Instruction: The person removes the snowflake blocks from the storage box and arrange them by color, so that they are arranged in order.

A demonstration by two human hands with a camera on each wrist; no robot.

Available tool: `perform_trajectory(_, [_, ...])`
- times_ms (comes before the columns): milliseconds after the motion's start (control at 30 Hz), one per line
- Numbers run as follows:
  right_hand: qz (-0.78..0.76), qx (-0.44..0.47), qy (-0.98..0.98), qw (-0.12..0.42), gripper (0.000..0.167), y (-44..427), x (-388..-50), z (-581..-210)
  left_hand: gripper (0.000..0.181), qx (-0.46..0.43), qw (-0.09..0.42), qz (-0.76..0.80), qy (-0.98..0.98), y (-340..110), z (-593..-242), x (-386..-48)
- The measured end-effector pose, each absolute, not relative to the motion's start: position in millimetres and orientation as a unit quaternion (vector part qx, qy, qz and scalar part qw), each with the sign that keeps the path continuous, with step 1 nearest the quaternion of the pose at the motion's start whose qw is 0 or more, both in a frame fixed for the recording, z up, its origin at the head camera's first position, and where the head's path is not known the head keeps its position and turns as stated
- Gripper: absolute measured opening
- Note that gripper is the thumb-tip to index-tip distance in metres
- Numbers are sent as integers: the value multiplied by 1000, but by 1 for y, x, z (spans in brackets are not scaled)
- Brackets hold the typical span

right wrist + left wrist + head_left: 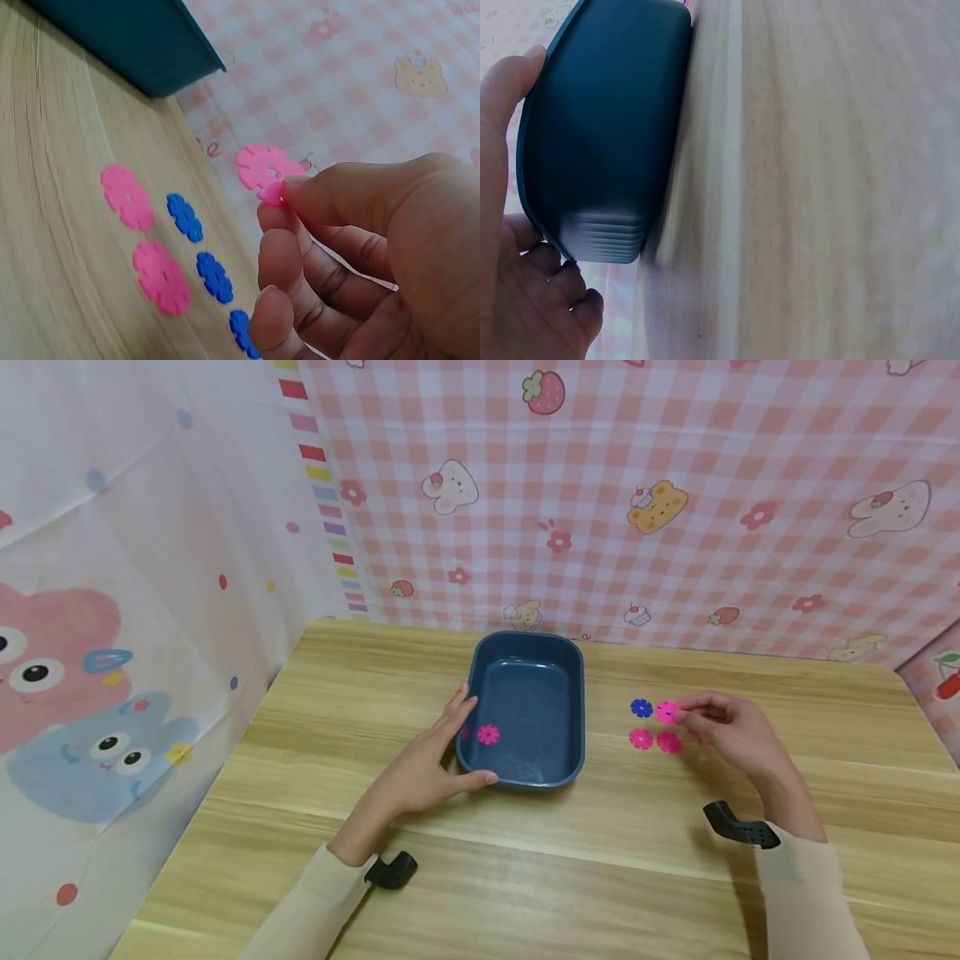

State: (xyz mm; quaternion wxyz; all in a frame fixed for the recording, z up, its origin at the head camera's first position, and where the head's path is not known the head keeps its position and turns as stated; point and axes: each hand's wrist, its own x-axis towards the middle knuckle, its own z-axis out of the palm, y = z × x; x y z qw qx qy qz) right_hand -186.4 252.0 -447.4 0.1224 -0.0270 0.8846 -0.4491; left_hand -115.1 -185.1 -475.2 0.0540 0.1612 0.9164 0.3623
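Observation:
My left hand [420,768] holds a dark blue plastic tray [528,639] at its near left corner, thumb over the near rim and fingers along the left side. Inside the tray lies a pink flower-shaped disc [488,734] with notched edges. Between thumb and forefinger, my right hand [738,739] pinches another pink notched disc [259,166], raised above the table. Below it on the table are two pink discs [161,277] and several blue discs [214,277]. Only one blue disc [641,708] shows in the head view; the raised disc and hand cover the others.
The wood-grain table [525,868] reaches back to a pink checked cloth [495,527]. Another printed cloth [150,568] hangs on the left. A black wrist mount [392,870] sticks out from the left sleeve, and a second mount [738,827] from the right.

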Motion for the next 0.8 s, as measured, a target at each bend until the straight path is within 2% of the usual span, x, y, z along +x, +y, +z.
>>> perform_trajectory(400, [-443, -9, 886, 136, 46, 275, -183, -455, 114, 166, 51, 359, 917, -186, -475, -115])
perform_trajectory(800, [-419, -11, 899, 127, 39, 289, -176, -463, 115, 168, 49, 358, 917, -186, -475, -115])
